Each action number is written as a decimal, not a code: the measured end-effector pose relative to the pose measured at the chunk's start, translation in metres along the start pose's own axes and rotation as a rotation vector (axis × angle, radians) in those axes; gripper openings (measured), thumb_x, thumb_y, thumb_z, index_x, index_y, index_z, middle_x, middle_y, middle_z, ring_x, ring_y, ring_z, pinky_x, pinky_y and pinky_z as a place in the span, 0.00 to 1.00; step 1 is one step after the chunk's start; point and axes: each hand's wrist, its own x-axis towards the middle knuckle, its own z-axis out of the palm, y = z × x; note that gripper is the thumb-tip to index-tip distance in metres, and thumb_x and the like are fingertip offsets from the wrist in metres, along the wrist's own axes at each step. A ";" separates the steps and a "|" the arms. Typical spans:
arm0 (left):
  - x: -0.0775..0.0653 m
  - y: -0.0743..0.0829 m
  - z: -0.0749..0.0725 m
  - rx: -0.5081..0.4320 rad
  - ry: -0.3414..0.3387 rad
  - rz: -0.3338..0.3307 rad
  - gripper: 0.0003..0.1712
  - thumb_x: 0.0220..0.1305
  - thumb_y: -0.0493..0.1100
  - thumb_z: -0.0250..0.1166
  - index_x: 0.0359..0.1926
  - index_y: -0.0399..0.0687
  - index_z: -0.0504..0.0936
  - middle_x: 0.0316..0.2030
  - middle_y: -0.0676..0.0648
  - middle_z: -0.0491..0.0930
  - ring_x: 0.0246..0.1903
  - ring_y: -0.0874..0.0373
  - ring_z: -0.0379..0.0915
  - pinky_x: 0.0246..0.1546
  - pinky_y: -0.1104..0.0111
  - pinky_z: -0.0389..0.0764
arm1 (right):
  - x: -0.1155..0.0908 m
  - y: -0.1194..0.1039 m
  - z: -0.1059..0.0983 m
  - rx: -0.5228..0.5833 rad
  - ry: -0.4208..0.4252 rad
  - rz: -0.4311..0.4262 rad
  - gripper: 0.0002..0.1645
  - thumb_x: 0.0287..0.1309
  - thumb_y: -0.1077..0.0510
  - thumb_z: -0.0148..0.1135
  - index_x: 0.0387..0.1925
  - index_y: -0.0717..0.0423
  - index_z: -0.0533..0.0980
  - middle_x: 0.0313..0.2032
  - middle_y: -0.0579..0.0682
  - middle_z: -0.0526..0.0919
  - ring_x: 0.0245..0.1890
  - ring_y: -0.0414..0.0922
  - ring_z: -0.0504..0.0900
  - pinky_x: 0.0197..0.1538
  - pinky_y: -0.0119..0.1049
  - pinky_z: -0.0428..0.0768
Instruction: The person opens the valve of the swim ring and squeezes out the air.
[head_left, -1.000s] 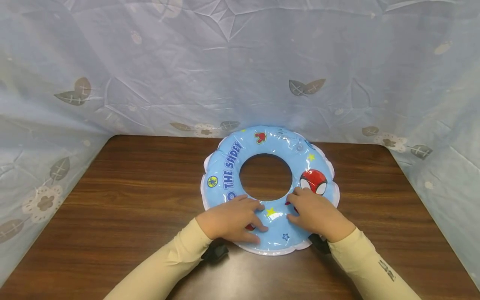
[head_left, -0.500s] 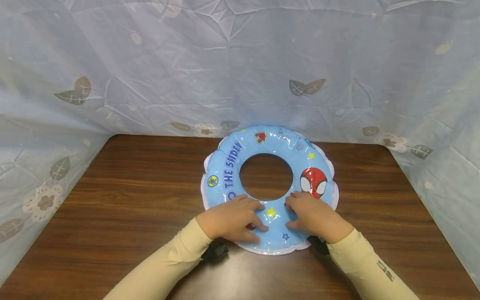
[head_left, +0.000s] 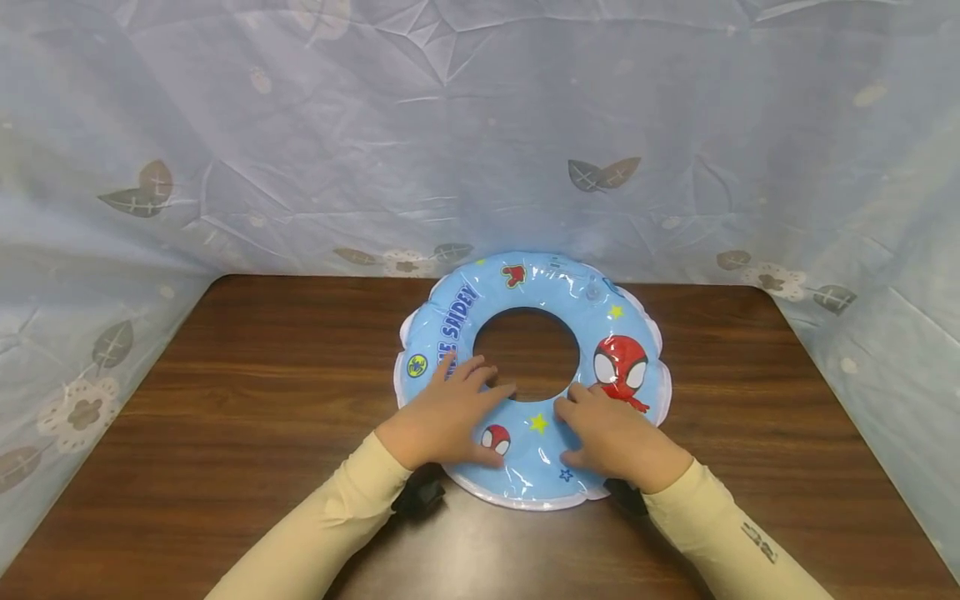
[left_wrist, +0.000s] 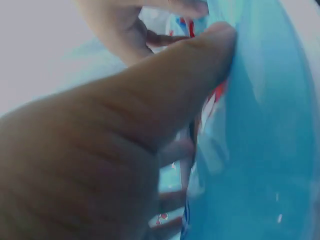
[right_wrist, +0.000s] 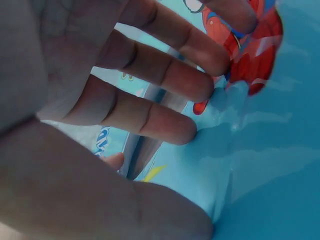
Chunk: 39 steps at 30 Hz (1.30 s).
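A light blue inflatable swim ring [head_left: 536, 467] lies flat toward the back of the table, printed with a red masked cartoon figure, stars and lettering. My left hand [head_left: 442, 417] rests on its front left part, fingers spread across the tube toward the hole. On the front right part, my right hand [head_left: 618, 437] touches the tube with loosely bent fingers. The left wrist view has the left thumb [left_wrist: 150, 95] stretched over the ring's shiny blue side [left_wrist: 265, 125]. In the right wrist view the right fingertips [right_wrist: 185, 130] press on the vinyl beside the red figure.
The brown wood-grain table [head_left: 300, 358] extends around the ring. A pale curtain [head_left: 480, 133] with leaf and flower prints hangs behind and at both sides, close to the ring's far edge. Dark wrist-camera mounts [head_left: 420, 496] sit under the wrists.
My left hand has shifted left and away from me, its fingers spreading wider over the lettering and uncovering the small red face. The right hand has moved slightly left; the ring stays about where it was.
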 end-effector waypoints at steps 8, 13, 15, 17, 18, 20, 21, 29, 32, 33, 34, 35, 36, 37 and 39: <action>-0.002 -0.002 0.000 0.047 -0.046 -0.088 0.57 0.51 0.77 0.71 0.76 0.56 0.69 0.76 0.40 0.64 0.78 0.40 0.48 0.76 0.36 0.38 | 0.002 -0.003 0.001 -0.006 0.012 -0.087 0.37 0.45 0.46 0.84 0.56 0.54 0.80 0.49 0.53 0.79 0.49 0.51 0.79 0.48 0.49 0.87; 0.000 -0.001 0.001 0.075 -0.059 -0.094 0.57 0.51 0.78 0.70 0.76 0.56 0.69 0.76 0.41 0.64 0.78 0.40 0.49 0.76 0.36 0.39 | 0.004 -0.004 0.003 0.007 0.015 -0.173 0.37 0.47 0.45 0.83 0.58 0.51 0.80 0.50 0.50 0.79 0.49 0.48 0.80 0.50 0.45 0.87; 0.000 0.000 0.001 0.079 -0.065 -0.096 0.57 0.51 0.78 0.70 0.76 0.56 0.69 0.76 0.41 0.64 0.79 0.39 0.48 0.76 0.36 0.39 | 0.004 -0.005 0.004 0.014 0.005 -0.195 0.37 0.48 0.44 0.83 0.60 0.49 0.80 0.51 0.49 0.79 0.51 0.48 0.80 0.52 0.44 0.86; 0.000 0.001 0.001 0.077 -0.071 -0.100 0.57 0.52 0.77 0.70 0.76 0.56 0.69 0.76 0.41 0.64 0.79 0.40 0.48 0.76 0.36 0.39 | 0.004 -0.005 0.004 0.012 -0.006 -0.208 0.38 0.50 0.44 0.82 0.62 0.49 0.80 0.54 0.50 0.79 0.53 0.49 0.80 0.54 0.45 0.85; 0.000 0.001 0.001 0.075 -0.073 -0.100 0.57 0.52 0.77 0.70 0.76 0.56 0.69 0.76 0.41 0.63 0.79 0.39 0.48 0.76 0.36 0.39 | 0.004 -0.006 0.005 0.009 -0.010 -0.214 0.39 0.50 0.44 0.81 0.63 0.49 0.80 0.55 0.50 0.79 0.55 0.49 0.80 0.55 0.46 0.85; 0.001 0.001 0.001 0.074 -0.076 -0.100 0.57 0.52 0.77 0.70 0.76 0.56 0.69 0.77 0.41 0.63 0.79 0.39 0.47 0.76 0.36 0.39 | 0.004 -0.006 0.005 0.000 -0.021 -0.216 0.41 0.51 0.44 0.81 0.66 0.48 0.79 0.57 0.52 0.78 0.57 0.51 0.79 0.56 0.48 0.85; 0.001 0.000 0.001 0.075 -0.077 -0.099 0.57 0.51 0.77 0.70 0.76 0.56 0.69 0.77 0.41 0.63 0.79 0.39 0.47 0.76 0.36 0.39 | 0.003 -0.007 0.005 -0.005 -0.025 -0.216 0.42 0.51 0.43 0.81 0.67 0.48 0.78 0.58 0.52 0.78 0.58 0.52 0.79 0.55 0.49 0.85; 0.000 -0.003 -0.003 0.047 -0.086 -0.085 0.57 0.52 0.77 0.70 0.76 0.56 0.69 0.76 0.41 0.64 0.79 0.40 0.48 0.76 0.36 0.39 | 0.001 -0.007 0.004 -0.002 -0.043 -0.202 0.41 0.51 0.44 0.81 0.67 0.44 0.78 0.60 0.53 0.77 0.59 0.53 0.78 0.52 0.48 0.86; -0.002 -0.005 -0.005 0.009 -0.084 -0.074 0.56 0.52 0.76 0.71 0.76 0.56 0.70 0.76 0.41 0.64 0.79 0.40 0.49 0.76 0.37 0.39 | 0.000 -0.007 0.003 0.018 -0.045 -0.200 0.41 0.51 0.45 0.81 0.67 0.45 0.79 0.60 0.53 0.76 0.59 0.53 0.78 0.51 0.47 0.87; -0.002 -0.006 -0.005 0.000 -0.084 -0.070 0.56 0.52 0.75 0.72 0.76 0.56 0.70 0.76 0.41 0.64 0.79 0.39 0.48 0.76 0.37 0.38 | 0.000 -0.007 0.003 0.022 -0.047 -0.198 0.41 0.51 0.46 0.81 0.67 0.45 0.79 0.60 0.53 0.76 0.59 0.53 0.77 0.51 0.47 0.87; -0.003 -0.007 -0.006 -0.009 -0.079 -0.067 0.55 0.52 0.75 0.72 0.76 0.56 0.70 0.76 0.40 0.64 0.79 0.39 0.48 0.76 0.37 0.38 | 0.000 -0.007 0.003 0.027 -0.048 -0.196 0.41 0.51 0.46 0.81 0.67 0.45 0.79 0.60 0.53 0.76 0.59 0.53 0.77 0.52 0.47 0.86; -0.004 -0.008 -0.007 -0.013 -0.074 -0.065 0.55 0.51 0.75 0.72 0.75 0.56 0.70 0.76 0.40 0.63 0.79 0.39 0.48 0.76 0.37 0.38 | 0.000 -0.008 0.003 0.033 -0.048 -0.196 0.40 0.51 0.46 0.81 0.67 0.45 0.79 0.60 0.54 0.76 0.59 0.53 0.77 0.52 0.47 0.86; -0.004 -0.009 -0.008 -0.018 -0.067 -0.063 0.55 0.51 0.75 0.73 0.75 0.56 0.71 0.76 0.40 0.63 0.79 0.38 0.47 0.76 0.37 0.38 | 0.000 -0.007 0.003 0.035 -0.046 -0.199 0.40 0.51 0.46 0.81 0.67 0.46 0.79 0.60 0.54 0.76 0.59 0.53 0.77 0.52 0.47 0.86; -0.005 -0.011 -0.009 -0.019 -0.060 -0.061 0.56 0.50 0.75 0.73 0.75 0.56 0.71 0.77 0.39 0.62 0.79 0.38 0.46 0.76 0.37 0.38 | 0.000 -0.008 0.003 0.035 -0.042 -0.205 0.41 0.51 0.46 0.81 0.67 0.46 0.79 0.60 0.54 0.76 0.59 0.53 0.77 0.51 0.46 0.87; -0.007 -0.013 -0.011 -0.018 -0.052 -0.056 0.56 0.50 0.75 0.73 0.75 0.56 0.71 0.77 0.39 0.60 0.79 0.37 0.44 0.76 0.36 0.37 | -0.001 -0.007 0.003 0.032 -0.033 -0.217 0.41 0.50 0.47 0.82 0.66 0.46 0.79 0.59 0.54 0.76 0.58 0.53 0.78 0.50 0.46 0.87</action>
